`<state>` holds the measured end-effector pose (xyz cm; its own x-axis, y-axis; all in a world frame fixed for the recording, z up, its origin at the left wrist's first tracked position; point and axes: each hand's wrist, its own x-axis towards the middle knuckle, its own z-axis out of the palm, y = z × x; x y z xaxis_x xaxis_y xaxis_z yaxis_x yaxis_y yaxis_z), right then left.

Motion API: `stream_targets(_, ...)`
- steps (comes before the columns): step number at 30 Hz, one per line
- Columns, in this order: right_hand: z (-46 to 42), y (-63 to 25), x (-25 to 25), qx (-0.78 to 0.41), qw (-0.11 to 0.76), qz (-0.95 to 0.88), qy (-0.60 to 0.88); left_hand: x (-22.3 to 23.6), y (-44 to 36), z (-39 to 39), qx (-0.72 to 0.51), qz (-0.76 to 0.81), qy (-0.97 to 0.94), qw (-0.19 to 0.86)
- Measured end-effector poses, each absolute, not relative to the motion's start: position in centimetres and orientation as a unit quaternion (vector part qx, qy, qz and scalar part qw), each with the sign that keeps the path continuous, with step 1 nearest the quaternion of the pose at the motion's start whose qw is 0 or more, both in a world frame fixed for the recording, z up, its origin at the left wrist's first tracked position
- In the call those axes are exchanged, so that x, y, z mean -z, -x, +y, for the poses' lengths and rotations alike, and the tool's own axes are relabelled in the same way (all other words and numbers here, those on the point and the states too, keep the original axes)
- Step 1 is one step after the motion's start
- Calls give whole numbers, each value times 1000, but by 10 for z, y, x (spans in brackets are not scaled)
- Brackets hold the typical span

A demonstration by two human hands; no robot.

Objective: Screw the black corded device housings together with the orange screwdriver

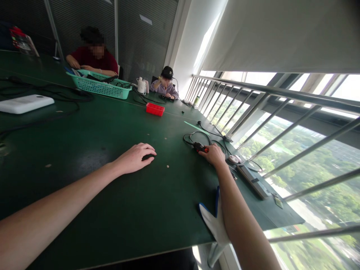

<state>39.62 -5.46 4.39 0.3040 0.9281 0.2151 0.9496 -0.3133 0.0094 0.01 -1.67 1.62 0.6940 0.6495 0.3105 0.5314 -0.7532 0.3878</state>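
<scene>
My left hand (137, 158) rests on the dark green table (135, 213), its fingers loosely bent with the thumb apart and nothing in them. My right hand (215, 154), farther to the right, has its fingers closed around the end of a small black and orange corded tool (200, 146); its exact kind is not clear. A black cable (188, 135) loops behind the tool. Under my right forearm lies a white piece of cloth with blue edging (211, 221), perhaps a glove, partly hidden and hanging over the table's front edge.
A teal basket (101, 88) and a red tray (155, 109) stand farther back. One person (95, 56) sits behind the basket, another (165, 88) at the far end. A white box (26, 104) lies left. Along the right run cables, a long grey bar (253, 182) and a metal railing (270, 90).
</scene>
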Motion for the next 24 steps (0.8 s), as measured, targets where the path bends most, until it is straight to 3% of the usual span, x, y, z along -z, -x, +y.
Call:
stream_targets(4,-57,-389,-53,144,123,-578,794,-16,1,-17,-223,324,-910,135)
stream_targets(8,-59,-376,-71,257,325,-605,681,-14,2,-15,-223,325,-909,138)
stream_targets(11,-60,-366,-76,243,400,-601,648,-12,2,-13,-221,327,-908,138)
stream_targets(17,-53,-357,-66,111,387,-597,694,-10,1,-11,-221,330,-908,137)
stream_targets(24,-44,-356,-63,127,357,-592,711,-12,0,-12,-222,329,-908,130)
